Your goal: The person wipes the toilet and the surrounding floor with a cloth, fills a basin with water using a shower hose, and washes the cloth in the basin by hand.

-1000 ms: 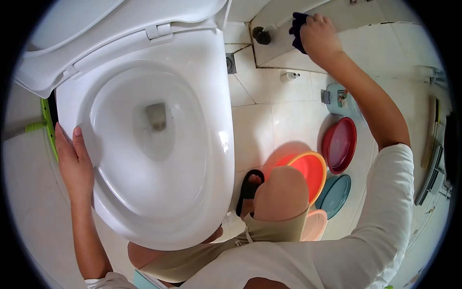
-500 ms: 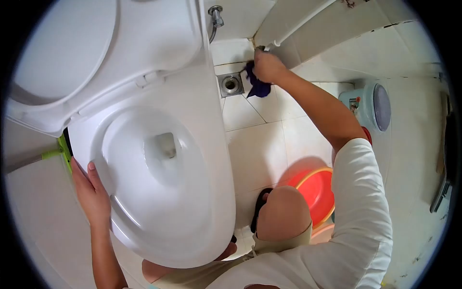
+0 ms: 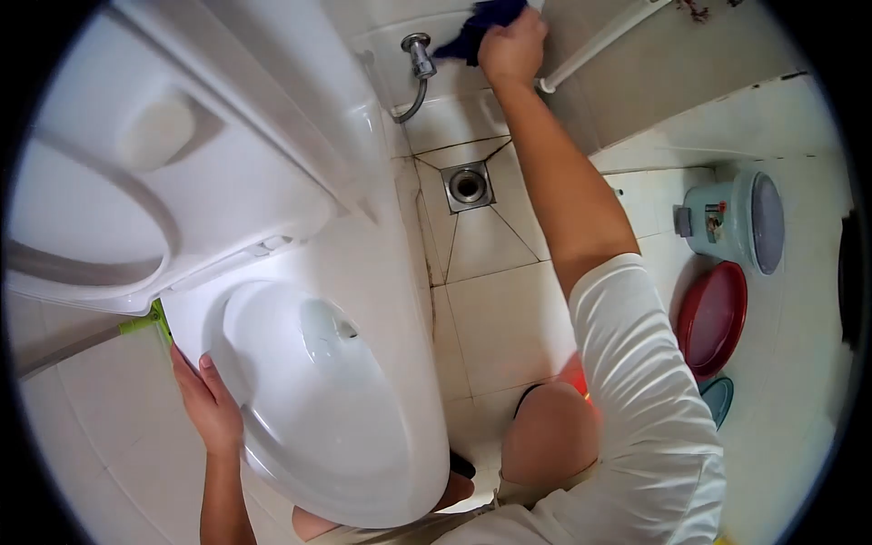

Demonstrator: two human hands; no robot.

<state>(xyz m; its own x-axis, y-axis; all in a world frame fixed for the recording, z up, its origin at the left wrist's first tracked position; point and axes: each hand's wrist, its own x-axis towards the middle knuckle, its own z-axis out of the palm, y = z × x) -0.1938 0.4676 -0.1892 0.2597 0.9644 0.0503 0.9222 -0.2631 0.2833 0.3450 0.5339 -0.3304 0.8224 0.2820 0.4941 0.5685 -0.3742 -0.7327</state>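
Observation:
My right hand (image 3: 513,50) is closed around a dark blue cloth (image 3: 480,29) against the tiled wall, to the right of a metal valve (image 3: 419,56) with a hose. Resting along the left outer edge of the white toilet bowl (image 3: 418,427) is my left hand (image 3: 209,404), its fingers stretched out and the thumb apart. The toilet's seat and lid (image 3: 91,200) are raised. A square floor drain (image 3: 468,186) lies below my right forearm.
A white pipe (image 3: 604,45) runs along the wall corner. At the right stand a light blue lidded bucket (image 3: 727,218), a red basin (image 3: 713,318) and a teal container (image 3: 718,400). A green-headed tool with a grey handle (image 3: 77,351) is left of the toilet.
My right hand has moved with the cloth from beside the floor drain up onto the wall near the valve. The view has shifted; my left hand stays at the toilet's edge.

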